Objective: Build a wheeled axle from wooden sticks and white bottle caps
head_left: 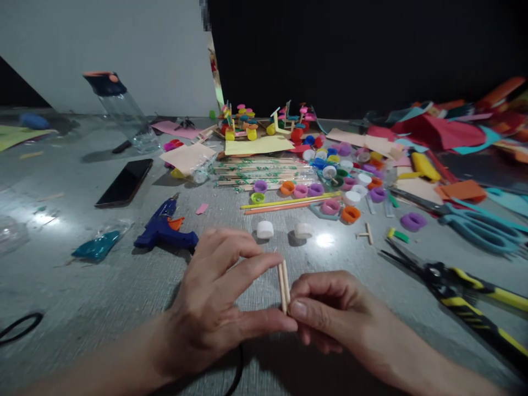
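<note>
Two short wooden sticks [284,285] stand side by side between my hands, just above the table. My left hand [218,294] pinches them end to end, index finger at the top and thumb at the bottom. From the other side, my right hand [334,311] closes its thumb and index finger at their lower end. Whether the sticks are joined there is hidden by the fingertips. Just beyond the hands sit two white bottle caps [264,230]. A blue glue gun [165,231] lies to the left of my left hand.
Black-and-yellow pliers [443,280] and blue scissors [478,223] lie at the right. Coloured bottle caps [350,213] and wrapped sticks [264,171] spread across the middle. Left are a phone [124,182], a water bottle [126,115] and a teal packet [97,247]. Small colourful models [247,124] stand behind.
</note>
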